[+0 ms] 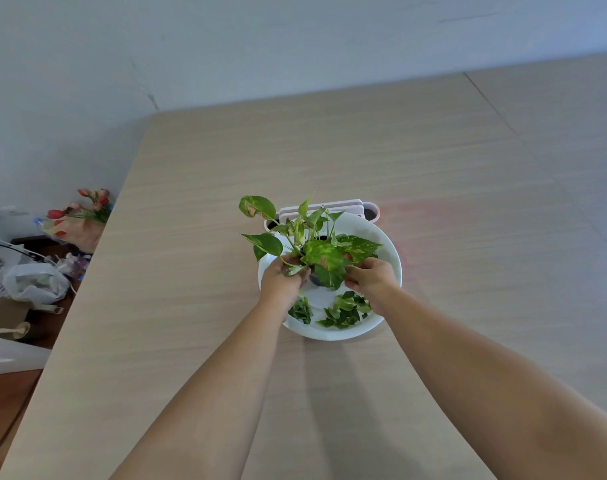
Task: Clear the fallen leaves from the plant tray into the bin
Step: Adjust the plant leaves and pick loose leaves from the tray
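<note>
Pale wood-grain table point(330, 150) carries a round white plant tray point(388, 251). Both hands' grips close on the small leafy potted plant point(321, 251): left hand point(283, 280), right hand point(373, 277). Loose green fallen leaves point(343, 311) lie on the tray's near side.

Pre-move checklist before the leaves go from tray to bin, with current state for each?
1. Fallen leaves located: ok, two loose piles on the near part of the white tray.
2. Left hand free to pick: not ok, its fingers are curled in the plant's stems.
3. Right hand free: not ok, it grips foliage of the potted plant.
4. Bin reachable: cannot tell, a pink-rimmed container sits behind the tray, mostly hidden by leaves.
5. Plant pot steady: cannot tell, the pot is largely covered.
6. Table around the tray free of obstacles: ok.
</note>
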Motion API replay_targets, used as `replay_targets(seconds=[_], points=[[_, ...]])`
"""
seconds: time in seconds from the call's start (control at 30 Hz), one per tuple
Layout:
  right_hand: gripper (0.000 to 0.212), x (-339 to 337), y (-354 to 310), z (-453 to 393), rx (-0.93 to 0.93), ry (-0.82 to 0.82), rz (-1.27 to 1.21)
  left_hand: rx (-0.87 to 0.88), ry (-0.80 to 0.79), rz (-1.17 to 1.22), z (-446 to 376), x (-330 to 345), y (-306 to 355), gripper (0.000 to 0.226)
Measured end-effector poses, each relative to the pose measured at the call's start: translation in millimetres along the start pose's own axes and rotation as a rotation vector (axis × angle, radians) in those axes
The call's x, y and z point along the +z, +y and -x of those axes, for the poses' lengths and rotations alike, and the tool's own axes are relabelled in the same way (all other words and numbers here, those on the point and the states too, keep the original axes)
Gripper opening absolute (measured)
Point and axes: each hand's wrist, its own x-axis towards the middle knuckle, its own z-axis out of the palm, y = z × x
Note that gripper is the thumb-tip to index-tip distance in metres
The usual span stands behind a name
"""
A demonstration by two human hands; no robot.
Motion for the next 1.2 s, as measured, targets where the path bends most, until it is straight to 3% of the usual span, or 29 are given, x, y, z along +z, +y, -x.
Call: replay_targets(seconds=[0.17,0.27,0.37,0.5,0.63,0.77,0.97,1.1,1.2], points=[[0.009,1.4,-1.6,4.3,0.009,0.005,-0.029,-0.012,0.005,0.005,1.1,-2.4,-0.8,0.024],[0.018,0.7,-2.9,5.4,0.004,0.002,-0.032,-0.019,-0.004,-0.024,1.4,-4.3,-4.1,0.017],[0.015,-2.6,-4.5,7.9,-0.017,-0.007,0.013,0.009,-0.008,-0.148,2.2,-9.1,-6.2,0.029],[0.005,-14.1,-3.1,10.1,-0.152,-0.019,0.439,0.101,-0.100,-0.478,5.7,-23.9,-9.5,0.055],[0.029,-18.1,6.2,10.7,-0.315,-0.090,0.876,0.233,-0.273,-0.943,7.5,-30.6,-9.1,0.056],[0.039,-7.2,16.8,6.3,-0.436,-0.242,1.231,0.233,-0.386,-1.154,6.0,-27.1,-11.9,0.060],[0.080,7.5,23.9,12.0,-0.419,-0.324,1.409,0.251,-0.366,-1.252,2.7,-19.9,-21.6,0.062],[0.075,10.3,33.2,9.1,-0.443,-0.285,1.476,0.281,-0.314,-1.248,4.3,-13.6,-26.8,0.057],[0.055,12.9,37.1,7.2,-0.478,-0.292,1.468,0.281,-0.282,-1.251,5.1,-9.7,-29.5,0.050]])
